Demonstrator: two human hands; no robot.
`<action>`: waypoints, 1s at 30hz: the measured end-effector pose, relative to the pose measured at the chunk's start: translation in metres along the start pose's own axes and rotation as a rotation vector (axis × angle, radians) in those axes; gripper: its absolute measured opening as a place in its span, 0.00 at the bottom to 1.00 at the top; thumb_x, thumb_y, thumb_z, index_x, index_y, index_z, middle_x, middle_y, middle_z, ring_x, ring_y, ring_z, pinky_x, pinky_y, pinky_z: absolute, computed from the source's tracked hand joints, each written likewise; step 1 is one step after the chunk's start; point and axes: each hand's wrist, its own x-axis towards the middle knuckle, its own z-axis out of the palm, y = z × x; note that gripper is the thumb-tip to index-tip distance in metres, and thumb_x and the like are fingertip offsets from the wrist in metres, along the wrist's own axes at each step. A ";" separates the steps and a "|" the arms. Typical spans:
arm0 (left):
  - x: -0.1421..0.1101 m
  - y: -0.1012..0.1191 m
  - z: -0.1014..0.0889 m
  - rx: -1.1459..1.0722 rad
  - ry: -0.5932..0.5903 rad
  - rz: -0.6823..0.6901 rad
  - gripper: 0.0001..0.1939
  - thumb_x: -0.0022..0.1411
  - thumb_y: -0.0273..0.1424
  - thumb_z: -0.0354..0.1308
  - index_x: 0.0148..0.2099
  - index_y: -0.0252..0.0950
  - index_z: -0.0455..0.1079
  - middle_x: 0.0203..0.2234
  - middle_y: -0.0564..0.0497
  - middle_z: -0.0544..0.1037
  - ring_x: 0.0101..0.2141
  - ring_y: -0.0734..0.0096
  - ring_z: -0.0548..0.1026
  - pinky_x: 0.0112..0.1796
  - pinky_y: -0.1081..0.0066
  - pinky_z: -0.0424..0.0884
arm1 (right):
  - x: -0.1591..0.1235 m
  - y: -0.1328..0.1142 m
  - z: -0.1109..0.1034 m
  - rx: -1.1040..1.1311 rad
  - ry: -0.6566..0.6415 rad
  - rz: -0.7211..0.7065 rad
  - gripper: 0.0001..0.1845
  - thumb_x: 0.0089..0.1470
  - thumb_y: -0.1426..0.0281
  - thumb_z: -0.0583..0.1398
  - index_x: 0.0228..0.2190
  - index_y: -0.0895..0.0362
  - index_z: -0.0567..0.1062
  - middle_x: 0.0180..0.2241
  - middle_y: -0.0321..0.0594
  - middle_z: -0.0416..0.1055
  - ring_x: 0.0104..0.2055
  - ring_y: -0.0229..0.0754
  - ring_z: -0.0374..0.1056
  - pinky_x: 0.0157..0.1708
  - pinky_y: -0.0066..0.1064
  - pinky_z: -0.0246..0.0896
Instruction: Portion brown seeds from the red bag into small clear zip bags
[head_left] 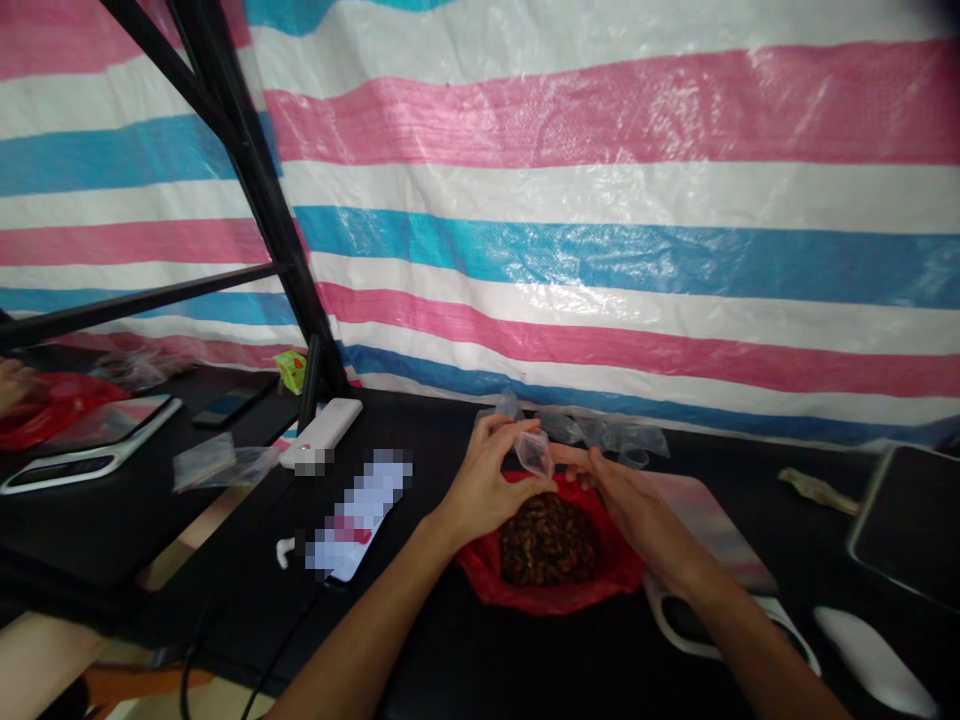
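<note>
My left hand (487, 480) is closed on a small clear plastic bag (534, 455), its thumb and index finger curved around the bag's open mouth. My right hand (626, 500) comes in from the other side, its fingers stretched toward the bag. A fingertip reaches the bag's edge; whether it grips the plastic I cannot tell. Below both hands sits a red plastic bag (540, 597), spread open and filled with small brown dried pieces (547, 545).
A digital scale (705, 530) lies right of the red bag, near a white mouse (874, 660). More clear bags (600, 430) lie behind my hands. Left are a lit phone (360, 515), a white power bank (322, 432) and an earbud (285, 552). Another person's hand (13, 385) shows far left.
</note>
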 end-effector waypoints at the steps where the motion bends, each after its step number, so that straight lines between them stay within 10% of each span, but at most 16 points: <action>1: 0.000 0.002 0.001 -0.053 0.015 -0.023 0.30 0.54 0.37 0.75 0.58 0.43 0.73 0.55 0.44 0.75 0.59 0.51 0.68 0.61 0.53 0.65 | 0.001 0.001 -0.002 -0.047 0.035 -0.023 0.29 0.64 0.44 0.54 0.51 0.50 0.81 0.52 0.44 0.80 0.57 0.56 0.74 0.64 0.52 0.60; 5: 0.002 0.008 0.007 -0.500 0.039 -0.217 0.23 0.65 0.45 0.64 0.56 0.38 0.71 0.50 0.43 0.79 0.49 0.58 0.78 0.55 0.57 0.71 | 0.007 0.010 -0.005 -0.287 0.306 -0.191 0.30 0.57 0.42 0.61 0.50 0.49 0.78 0.55 0.45 0.77 0.56 0.54 0.72 0.62 0.50 0.62; 8: 0.005 0.012 0.009 -0.716 0.032 -0.363 0.27 0.63 0.50 0.65 0.55 0.37 0.70 0.46 0.44 0.82 0.47 0.58 0.81 0.53 0.59 0.72 | 0.010 0.021 0.001 -0.275 0.203 -0.138 0.32 0.56 0.45 0.64 0.55 0.50 0.72 0.50 0.46 0.77 0.48 0.49 0.75 0.53 0.45 0.70; 14: 0.004 0.013 0.010 -0.753 -0.036 -0.402 0.26 0.69 0.53 0.56 0.52 0.36 0.76 0.50 0.43 0.82 0.53 0.57 0.78 0.61 0.57 0.66 | 0.012 0.033 0.015 -0.198 0.259 -0.153 0.28 0.57 0.51 0.65 0.52 0.52 0.66 0.41 0.42 0.77 0.40 0.46 0.76 0.45 0.41 0.72; 21: 0.004 0.017 0.009 -0.757 -0.045 -0.478 0.29 0.66 0.56 0.58 0.55 0.37 0.75 0.49 0.42 0.82 0.51 0.54 0.79 0.57 0.56 0.71 | 0.001 0.023 0.016 -0.733 0.446 -0.437 0.13 0.60 0.60 0.64 0.44 0.50 0.71 0.36 0.37 0.72 0.37 0.45 0.70 0.41 0.38 0.66; 30: 0.005 0.018 0.003 -0.680 -0.138 -0.412 0.26 0.69 0.52 0.56 0.54 0.37 0.76 0.49 0.45 0.82 0.51 0.57 0.78 0.57 0.59 0.70 | 0.002 0.020 0.014 -0.901 0.512 -0.509 0.06 0.63 0.63 0.61 0.41 0.50 0.71 0.33 0.35 0.70 0.30 0.41 0.67 0.36 0.35 0.64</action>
